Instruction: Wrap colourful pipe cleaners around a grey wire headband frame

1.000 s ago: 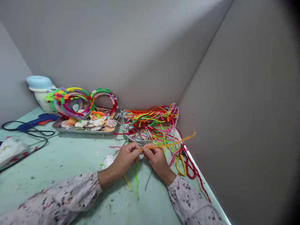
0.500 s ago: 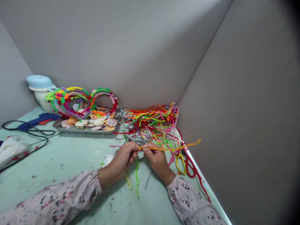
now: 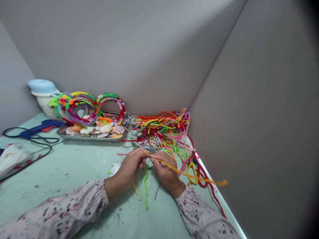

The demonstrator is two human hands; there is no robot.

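My left hand [image 3: 131, 171] and my right hand [image 3: 165, 171] pinch an orange pipe cleaner [image 3: 185, 173] near one end, fingertips almost meeting over the pale green table [image 3: 74, 162]. Its long free end runs down and to the right, past my right hand and over the table edge. Just behind my hands lies a tangled pile of multicoloured pipe cleaners [image 3: 161, 131] mixed with grey wire. A green pipe cleaner [image 3: 146, 187] and a pale yellow one [image 3: 136, 192] lie under my hands.
A steel tray [image 3: 89, 139] of seashells stands at the back, with colourful pipe-cleaner rings [image 3: 109, 103] on it. Further left are a blue-lidded white pot [image 3: 42, 87], a blue glue gun [image 3: 37, 127] with a black cord, and a white bag [image 3: 13, 159]. Grey walls [image 3: 249, 99] bound the right and back.
The free end of the orange pipe cleaner has swung from pointing right and slightly up to pointing down and to the right. My hands stay in nearly the same place.
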